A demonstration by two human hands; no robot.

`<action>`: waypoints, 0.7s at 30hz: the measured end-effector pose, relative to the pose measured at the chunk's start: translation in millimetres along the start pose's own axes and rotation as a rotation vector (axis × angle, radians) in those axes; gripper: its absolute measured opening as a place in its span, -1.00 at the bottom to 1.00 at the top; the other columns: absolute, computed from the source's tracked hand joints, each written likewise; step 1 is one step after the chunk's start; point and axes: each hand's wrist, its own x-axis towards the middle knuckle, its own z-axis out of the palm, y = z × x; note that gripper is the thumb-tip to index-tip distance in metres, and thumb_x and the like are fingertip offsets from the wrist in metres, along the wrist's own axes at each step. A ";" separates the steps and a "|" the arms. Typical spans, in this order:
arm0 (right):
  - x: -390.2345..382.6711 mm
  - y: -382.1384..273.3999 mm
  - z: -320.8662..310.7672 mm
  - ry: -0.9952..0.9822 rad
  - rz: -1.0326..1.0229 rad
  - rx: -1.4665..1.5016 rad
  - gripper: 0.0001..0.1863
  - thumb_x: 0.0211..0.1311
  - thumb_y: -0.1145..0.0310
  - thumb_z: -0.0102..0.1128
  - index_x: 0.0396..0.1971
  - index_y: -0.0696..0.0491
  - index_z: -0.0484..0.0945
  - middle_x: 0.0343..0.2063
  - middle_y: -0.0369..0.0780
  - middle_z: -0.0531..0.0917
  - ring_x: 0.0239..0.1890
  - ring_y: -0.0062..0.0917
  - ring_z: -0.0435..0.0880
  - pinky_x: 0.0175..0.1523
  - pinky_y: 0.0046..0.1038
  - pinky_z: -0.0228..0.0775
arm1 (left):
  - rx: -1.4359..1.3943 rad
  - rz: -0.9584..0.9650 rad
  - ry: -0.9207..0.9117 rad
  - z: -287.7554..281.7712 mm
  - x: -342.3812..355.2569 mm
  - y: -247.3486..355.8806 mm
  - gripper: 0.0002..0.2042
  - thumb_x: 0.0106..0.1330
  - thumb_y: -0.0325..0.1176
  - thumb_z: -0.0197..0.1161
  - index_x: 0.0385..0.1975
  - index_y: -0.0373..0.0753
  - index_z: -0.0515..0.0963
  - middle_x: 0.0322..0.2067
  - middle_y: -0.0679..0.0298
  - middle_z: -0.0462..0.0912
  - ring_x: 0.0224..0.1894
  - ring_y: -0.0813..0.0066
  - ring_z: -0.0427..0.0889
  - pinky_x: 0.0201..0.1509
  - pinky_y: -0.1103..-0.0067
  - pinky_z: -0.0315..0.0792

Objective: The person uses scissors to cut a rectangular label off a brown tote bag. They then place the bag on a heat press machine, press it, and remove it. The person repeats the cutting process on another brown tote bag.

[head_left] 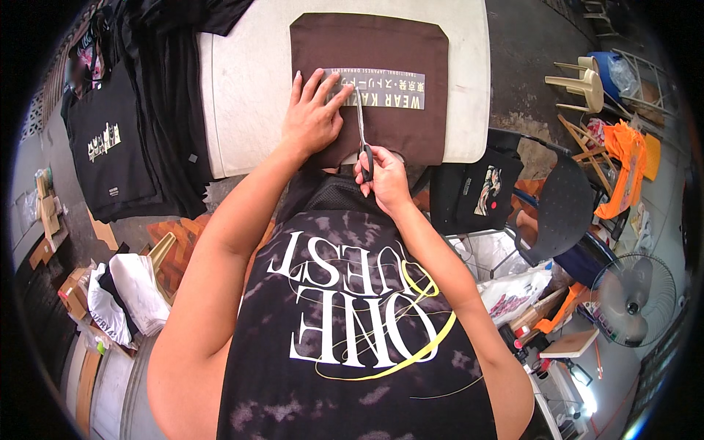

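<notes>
A flat brown cloth piece [411, 44] with slanted top corners lies on the white table. On top of it rests a shiny, see-through strip of film [400, 89] printed with pale lettering. My left hand [314, 117] lies with fingers spread over the left end of this film, pressing it against the cloth. In my right hand [386, 180], at the cloth's near edge, is a pair of scissors [368, 165] with black handles. Their blades point away from me, and the tips reach the film beside my left fingertips. Whether the blades have cut into the film I cannot tell.
The white table [246, 95] extends left of the cloth. Dark printed shirts [110, 154] are piled at the left. A black chair [561, 198] with a folded black shirt [480, 191] stands near right, a fan [634, 299] beyond. Cream stools [579, 84] stand far right.
</notes>
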 end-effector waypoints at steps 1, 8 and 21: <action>0.5 1.0 0.8 0.003 -0.003 -0.006 -0.72 0.42 0.26 0.24 -0.07 0.14 0.50 -0.44 -0.27 0.61 -0.54 -0.66 0.58 -0.63 -0.64 0.38 | 0.004 -0.002 -0.003 0.0 -0.2 -0.3 -0.47 0.21 -0.28 0.19 0.26 0.12 0.49 0.31 0.26 0.42 0.45 0.11 0.22 0.53 -0.02 -0.07; 11.9 -1.2 3.6 0.023 -0.022 -0.055 -0.60 0.43 0.40 0.15 0.21 0.17 0.45 -0.39 -0.28 0.58 -0.51 -0.66 0.55 -0.59 -0.63 0.36 | 0.010 0.003 -0.015 -0.1 -0.3 -0.1 -0.47 0.22 -0.28 0.17 0.26 0.11 0.49 0.31 0.26 0.41 0.45 0.11 0.21 0.53 -0.02 -0.08; 24.7 -0.6 -0.4 0.026 -0.070 -0.085 -0.60 0.39 0.29 0.27 0.10 0.18 0.50 -0.42 -0.28 0.59 -0.54 -0.64 0.60 -0.61 -0.65 0.40 | -0.001 -0.008 -0.043 -2.7 -0.7 1.8 -0.46 0.24 -0.32 0.16 0.29 0.13 0.46 0.34 0.24 0.39 0.48 0.13 0.16 0.55 0.01 -0.10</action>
